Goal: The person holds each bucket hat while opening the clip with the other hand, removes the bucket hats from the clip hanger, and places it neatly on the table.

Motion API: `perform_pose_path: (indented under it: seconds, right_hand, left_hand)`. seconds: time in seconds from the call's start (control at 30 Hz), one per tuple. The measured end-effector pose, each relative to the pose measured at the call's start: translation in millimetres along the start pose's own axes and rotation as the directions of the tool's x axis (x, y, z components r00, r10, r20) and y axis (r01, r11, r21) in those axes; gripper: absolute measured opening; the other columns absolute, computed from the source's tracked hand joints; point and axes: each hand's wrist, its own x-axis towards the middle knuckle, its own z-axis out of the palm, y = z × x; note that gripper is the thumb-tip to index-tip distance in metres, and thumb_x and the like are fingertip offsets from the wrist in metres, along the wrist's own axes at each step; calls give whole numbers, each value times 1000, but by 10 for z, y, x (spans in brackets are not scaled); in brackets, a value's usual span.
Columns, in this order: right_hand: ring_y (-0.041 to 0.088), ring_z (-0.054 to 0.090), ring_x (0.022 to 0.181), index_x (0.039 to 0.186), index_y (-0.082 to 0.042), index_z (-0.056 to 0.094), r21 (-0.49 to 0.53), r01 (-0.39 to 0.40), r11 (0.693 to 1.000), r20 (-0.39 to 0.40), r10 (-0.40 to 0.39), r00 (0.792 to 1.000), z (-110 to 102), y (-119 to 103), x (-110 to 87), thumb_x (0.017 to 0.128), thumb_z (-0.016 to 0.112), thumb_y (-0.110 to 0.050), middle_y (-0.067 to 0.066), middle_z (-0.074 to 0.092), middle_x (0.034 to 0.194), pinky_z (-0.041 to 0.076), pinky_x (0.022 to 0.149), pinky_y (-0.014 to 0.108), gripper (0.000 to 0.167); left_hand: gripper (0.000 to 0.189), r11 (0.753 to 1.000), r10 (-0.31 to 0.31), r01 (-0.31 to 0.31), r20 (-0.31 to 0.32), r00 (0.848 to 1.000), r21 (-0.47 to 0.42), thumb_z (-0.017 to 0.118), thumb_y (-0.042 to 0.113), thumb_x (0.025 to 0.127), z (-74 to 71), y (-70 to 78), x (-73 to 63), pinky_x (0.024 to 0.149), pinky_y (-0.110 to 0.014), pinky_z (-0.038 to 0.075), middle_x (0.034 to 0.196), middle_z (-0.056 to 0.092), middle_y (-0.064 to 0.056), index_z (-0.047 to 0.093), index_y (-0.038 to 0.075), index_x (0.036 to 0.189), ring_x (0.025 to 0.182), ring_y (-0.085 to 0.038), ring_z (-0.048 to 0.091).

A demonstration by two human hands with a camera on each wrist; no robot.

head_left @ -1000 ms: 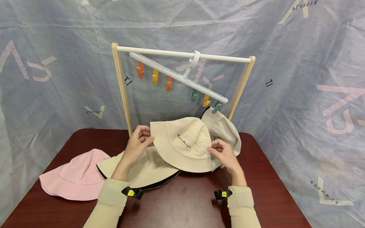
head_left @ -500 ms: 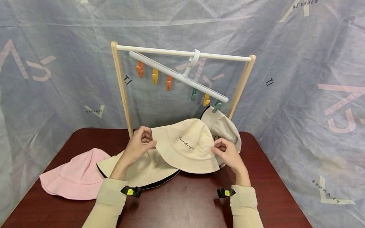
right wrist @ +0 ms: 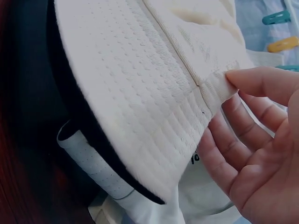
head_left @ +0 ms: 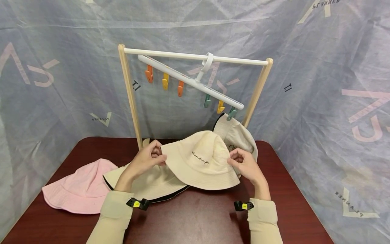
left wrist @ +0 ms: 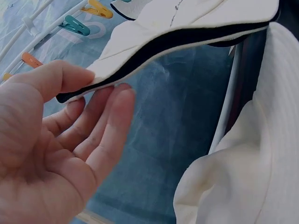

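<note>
Between both hands a cream bucket hat (head_left: 198,159) with dark script on its crown is held, crown upward. My left hand (head_left: 147,159) pinches the left end of its brim; in the left wrist view the thumb lies above the black-lined edge, fingers below. On the other side my right hand (head_left: 245,164) pinches the hat where brim meets crown, as the right wrist view shows. A second cream bucket hat (head_left: 158,183) with a black underside lies on the table under the left hand. Behind the right hand an off-white bucket hat (head_left: 239,135) hangs from a green clip (head_left: 232,113).
A wooden rack (head_left: 129,95) with a white bar stands at the back of the dark red table (head_left: 195,217). From it a white hanger (head_left: 189,79) slants down to the right, with orange, yellow and green clips. A pink bucket hat (head_left: 85,189) lies at left.
The held hat has come down and slightly to the right, its left brim end lowering. Both hands stay on it, the right hand shifting right with it. The other hats stay put.
</note>
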Motion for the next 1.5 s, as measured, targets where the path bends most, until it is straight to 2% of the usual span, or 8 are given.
perform_pose_path:
  seconds: [0.13, 0.43, 0.67, 0.83, 1.13, 1.33, 1.5]
  right_hand:
    - [22, 69, 82, 109, -1, 69, -20, 13, 1000, 16, -12, 1000, -6, 2, -9, 99, 75, -8, 16, 70, 99, 54, 71, 27, 14]
    - [21, 68, 81, 104, -3, 69, -89, 20, 996, 45, -16, 999, 14, 16, -17, 99, 73, -5, 14, 70, 95, 51, 66, 26, 7]
    - [21, 68, 82, 106, -4, 73, -155, -5, 988, 50, 13, 999, 49, 33, -12, 97, 75, -5, 11, 73, 96, 53, 70, 26, 10]
    - [18, 68, 81, 105, -4, 74, -250, -1, 968, 24, 7, 1000, 134, 62, 15, 95, 74, -3, 10, 75, 94, 54, 74, 29, 10]
    - [20, 71, 87, 107, -6, 77, -322, -79, 943, -42, 69, 997, 257, 134, 64, 97, 72, -6, 5, 75, 92, 57, 84, 41, 11]
    - [25, 74, 89, 109, -4, 79, -349, -75, 934, -92, 45, 995, 297, 165, 85, 97, 71, -4, 7, 77, 93, 58, 87, 47, 15]
    - [26, 74, 89, 110, -6, 79, -360, -101, 928, -141, 54, 989, 323, 194, 105, 98, 70, -5, 7, 78, 93, 58, 87, 49, 16]
  left_hand:
    - [29, 999, -36, 35, 58, 998, 15, 72, 3, 98, -20, -7, -14, 85, -54, 63, 92, 69, -17, 48, -3, 112, 91, -50, 74]
    - [30, 988, -130, 114, 165, 978, 99, 75, 6, 96, -51, -66, -48, 83, -37, 64, 88, 73, -13, 50, -2, 109, 86, -34, 78]
    - [29, 981, -188, 171, 232, 954, 91, 76, 3, 95, -38, -98, -75, 80, -37, 64, 90, 74, -14, 49, -1, 103, 84, -28, 77]
    - [31, 972, -218, 190, 224, 950, 140, 77, 4, 95, -11, -111, -75, 78, -34, 63, 84, 72, -14, 47, -1, 102, 82, -31, 77]
    - [32, 947, -251, 200, 188, 950, 252, 82, 9, 91, 69, -160, -38, 77, -31, 60, 78, 73, -11, 53, -1, 102, 75, -26, 77]
    - [31, 947, -262, 215, 190, 946, 237, 81, 5, 89, 137, -158, -38, 73, -37, 64, 77, 72, -14, 53, -3, 99, 75, -25, 76]
    - [30, 940, -276, 226, 183, 943, 255, 82, 6, 89, 198, -162, -38, 72, -38, 65, 77, 72, -12, 54, 0, 96, 74, -21, 73]
